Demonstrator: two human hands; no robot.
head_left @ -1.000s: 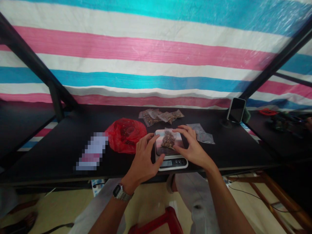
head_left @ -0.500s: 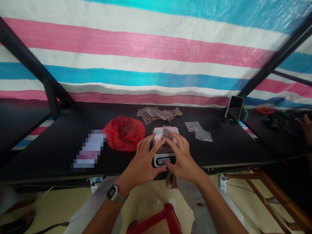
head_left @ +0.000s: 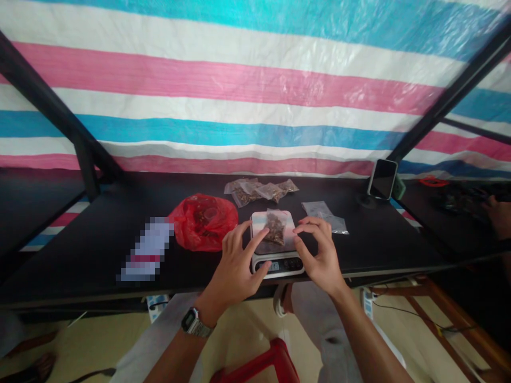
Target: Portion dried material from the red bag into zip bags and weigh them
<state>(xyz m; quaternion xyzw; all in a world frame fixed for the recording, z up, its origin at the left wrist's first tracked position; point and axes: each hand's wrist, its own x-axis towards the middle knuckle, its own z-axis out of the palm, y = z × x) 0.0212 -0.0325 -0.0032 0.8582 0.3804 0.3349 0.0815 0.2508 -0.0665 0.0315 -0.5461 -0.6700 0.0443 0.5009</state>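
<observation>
A small digital kitchen scale (head_left: 275, 261) sits at the front edge of the black table (head_left: 80, 250). On its platform lies a clear plastic bag of brown bits (head_left: 274, 229). My left hand (head_left: 239, 263) rests against the scale's left side, fingers spread, index finger on the platform edge. On the right side of the scale is my right hand (head_left: 319, 252), fingers curved and apart; its fingertips sit next to the bag and grip nothing.
A red plastic bag (head_left: 202, 221) lies left of the scale. Several filled clear bags (head_left: 259, 190) lie behind it, empty clear bags (head_left: 325, 215) to the right. A phone (head_left: 382, 179) stands on a holder at the back right. Another person's hand (head_left: 497, 215) shows at far right. A red stool (head_left: 259, 364) stands below.
My right hand came off the top of the bag and moved to the scale's right side, uncovering the bag and display. My left hand stayed at the scale's left.
</observation>
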